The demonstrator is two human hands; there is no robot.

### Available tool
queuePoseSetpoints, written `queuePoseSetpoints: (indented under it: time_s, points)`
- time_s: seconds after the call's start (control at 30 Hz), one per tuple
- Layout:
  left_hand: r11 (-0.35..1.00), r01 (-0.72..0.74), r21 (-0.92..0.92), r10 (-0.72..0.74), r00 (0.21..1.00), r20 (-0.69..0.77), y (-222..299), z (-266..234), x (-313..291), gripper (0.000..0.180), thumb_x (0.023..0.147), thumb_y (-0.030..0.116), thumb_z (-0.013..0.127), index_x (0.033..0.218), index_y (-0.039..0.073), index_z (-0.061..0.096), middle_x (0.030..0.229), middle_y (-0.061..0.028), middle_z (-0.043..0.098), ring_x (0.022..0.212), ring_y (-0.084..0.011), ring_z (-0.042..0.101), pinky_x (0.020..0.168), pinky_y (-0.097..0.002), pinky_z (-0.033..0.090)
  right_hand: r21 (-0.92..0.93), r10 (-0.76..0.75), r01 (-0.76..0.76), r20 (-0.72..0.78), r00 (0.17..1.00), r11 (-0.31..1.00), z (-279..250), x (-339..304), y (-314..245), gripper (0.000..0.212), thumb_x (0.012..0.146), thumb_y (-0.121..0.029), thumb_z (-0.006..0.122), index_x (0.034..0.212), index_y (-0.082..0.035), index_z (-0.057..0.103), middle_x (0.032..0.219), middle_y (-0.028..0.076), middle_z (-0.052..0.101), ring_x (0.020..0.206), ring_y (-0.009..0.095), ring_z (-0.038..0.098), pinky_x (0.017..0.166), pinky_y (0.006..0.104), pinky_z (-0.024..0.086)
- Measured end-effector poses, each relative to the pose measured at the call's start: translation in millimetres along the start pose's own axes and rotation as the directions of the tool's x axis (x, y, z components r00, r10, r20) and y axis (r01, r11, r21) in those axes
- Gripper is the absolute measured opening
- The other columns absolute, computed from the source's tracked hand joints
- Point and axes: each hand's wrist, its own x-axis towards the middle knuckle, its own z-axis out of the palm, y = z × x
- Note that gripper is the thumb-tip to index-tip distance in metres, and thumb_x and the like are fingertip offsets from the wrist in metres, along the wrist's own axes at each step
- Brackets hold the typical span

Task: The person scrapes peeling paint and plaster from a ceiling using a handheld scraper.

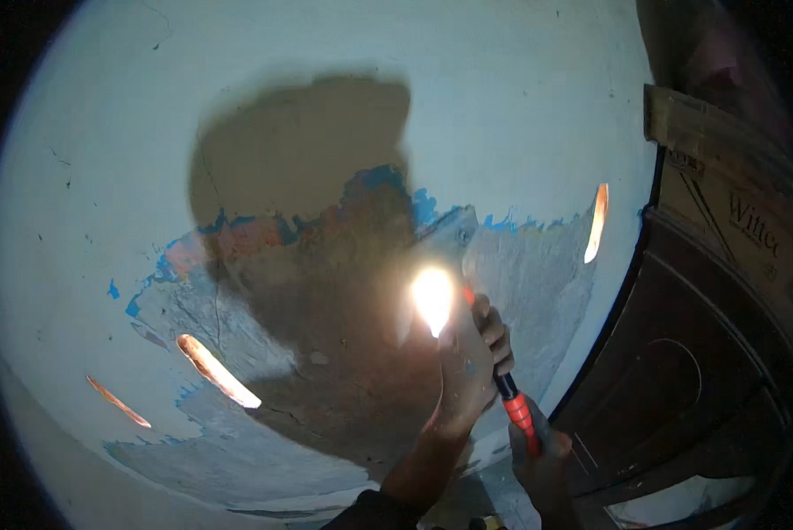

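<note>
A wall scraper with a wide flat metal blade [456, 228] and a red-and-black handle [518, 411] is tilted up to the wall. Its blade lies at the ragged upper edge of a bare grey patch [529, 274], where blue paint shows beneath pale paint. My left hand [469, 358] is closed round the upper handle, just below the blade. Lower down, my right hand [542, 452] is closed on the red handle end. A bright glare [433, 300] hides part of the left hand and the blade's lower part.
Pale painted wall [520, 97] with small cracks surrounds the patch, and a large dark shadow falls across it. At right stands a dark brown wooden panel [679, 353], with a printed cardboard box [723, 212] above it. A whitish flat piece [679, 502] lies at lower right.
</note>
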Motion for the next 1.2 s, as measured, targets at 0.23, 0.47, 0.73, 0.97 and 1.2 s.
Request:
queuePoseSetpoints:
  time_s: [0.23, 0.47, 0.73, 0.97, 1.2]
  points:
    - [1.0, -0.003, 0.012, 0.002, 0.996, 0.092, 13.0, -8.4, -0.4, 0.027, 0.093, 0.044, 0.046, 0.081, 0.02, 0.044, 0.064, 0.0066, 0.035, 0.051, -0.0067, 0.033, 0.044, -0.0223, 0.03, 0.105, 0.192, -0.191, 0.008, 0.981, 0.976, 10.6, 5.5, -12.8, 0.036, 0.083, -0.01, 0.066, 0.117, 0.001, 0.061, 0.062, 0.009, 0.057, 0.054, 0.009, 0.053, 0.052, 0.0262, 0.045]
    - [0.995, -0.062, 0.075, 0.073, 0.986, -0.147, 6.7, -22.6, -1.0, 0.038, 0.097, 0.049, 0.038, 0.075, 0.018, 0.042, 0.055, 0.0081, 0.031, 0.04, -0.0051, 0.028, 0.033, -0.0204, 0.022, 0.101, 0.0, -0.005, 0.048, 0.999, 0.995, 10.8, 9.9, -21.3, 0.038, 0.084, -0.007, 0.064, 0.12, 0.001, 0.058, 0.062, 0.01, 0.058, 0.054, 0.01, 0.055, 0.051, 0.0266, 0.045]
    - [0.991, -0.089, 0.099, 0.101, 0.986, -0.134, 27.8, 1.9, -10.5, 0.035, 0.098, 0.042, 0.035, 0.074, 0.017, 0.041, 0.054, 0.0089, 0.028, 0.041, -0.0036, 0.026, 0.033, -0.0204, 0.023, 0.13, 0.366, -0.399, 0.219, 0.905, 0.908, 1.0, 9.1, -42.2, 0.037, 0.085, -0.01, 0.064, 0.119, 0.004, 0.058, 0.059, 0.01, 0.055, 0.052, 0.011, 0.056, 0.049, 0.0276, 0.043]
    - [0.974, -0.005, -0.228, 0.059, 0.971, 0.233, 17.4, -21.8, -10.2, 0.026, 0.099, 0.035, 0.036, 0.085, 0.015, 0.046, 0.062, 0.0055, 0.036, 0.045, -0.0057, 0.033, 0.035, -0.0208, 0.026, 0.089, 0.083, -0.091, 0.085, 0.993, 0.992, 5.7, -8.3, -30.5, 0.034, 0.086, -0.01, 0.063, 0.116, 0.005, 0.059, 0.061, 0.011, 0.057, 0.051, 0.014, 0.056, 0.049, 0.0289, 0.045]
    - [0.939, 0.053, -0.339, 0.068, 0.94, 0.335, -1.5, -41.5, -39.5, 0.041, 0.095, 0.056, 0.036, 0.083, 0.017, 0.041, 0.058, 0.0059, 0.031, 0.042, -0.0043, 0.027, 0.034, -0.0195, 0.025, 0.062, -0.115, 0.112, 0.056, 0.992, 0.992, 2.9, -8.2, -39.7, 0.029, 0.091, -0.016, 0.054, 0.116, -0.003, 0.062, 0.096, 0.01, 0.068, 0.076, 0.022, 0.066, 0.066, 0.0336, 0.05]
